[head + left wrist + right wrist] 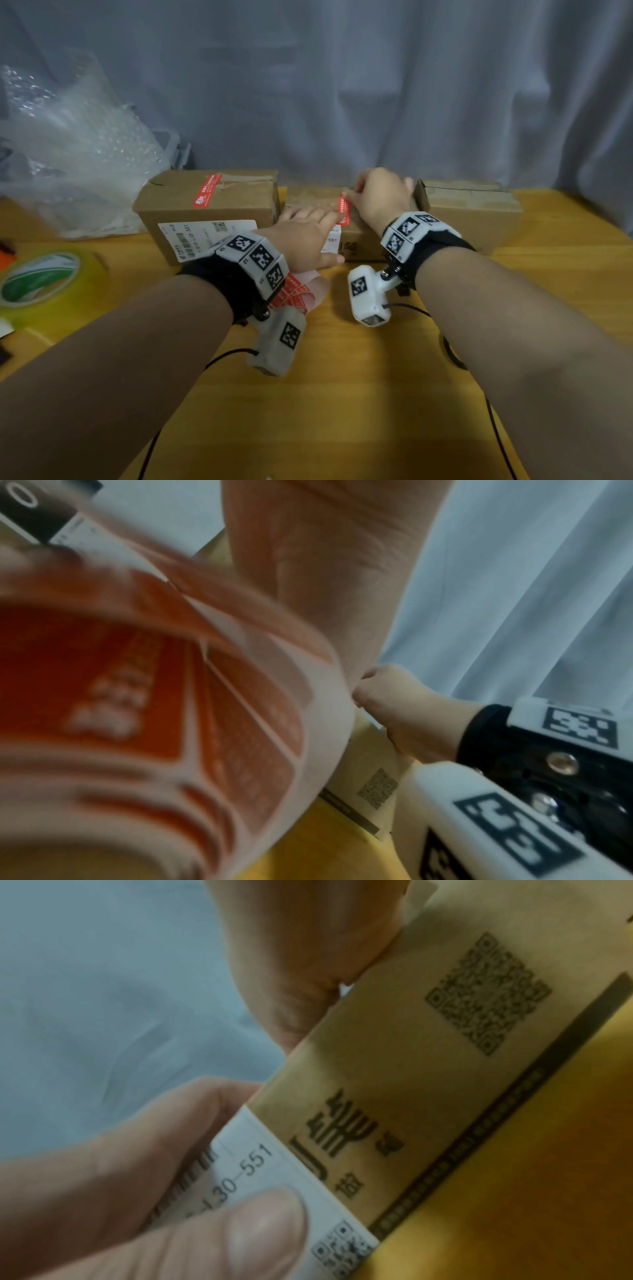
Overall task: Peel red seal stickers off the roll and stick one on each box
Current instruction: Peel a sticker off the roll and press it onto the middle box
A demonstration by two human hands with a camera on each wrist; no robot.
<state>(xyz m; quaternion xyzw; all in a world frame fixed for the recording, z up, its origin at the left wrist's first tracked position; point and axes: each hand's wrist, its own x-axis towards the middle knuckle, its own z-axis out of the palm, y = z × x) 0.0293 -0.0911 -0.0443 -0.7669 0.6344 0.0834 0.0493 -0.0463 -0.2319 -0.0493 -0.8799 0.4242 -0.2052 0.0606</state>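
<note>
Three cardboard boxes stand in a row at the back of the table. The left box (212,212) carries a red seal sticker (207,195) on its top. On the middle box (356,236) a second red sticker (344,212) lies over the top front edge. My right hand (352,195) pinches that sticker's upper end. My left hand (325,236) rests on the same box, fingers flat on top, thumb (267,1231) on the white label. The sticker roll (296,291) sits under my left wrist and fills the left wrist view (171,710). The right box (472,212) shows no sticker.
A bubble-wrap bag (68,154) lies at the back left. A green and yellow tape roll (41,281) sits near the left edge of the wooden table (342,394). Black cables (455,356) trail from both wrists. A grey curtain (342,85) hangs right behind the boxes.
</note>
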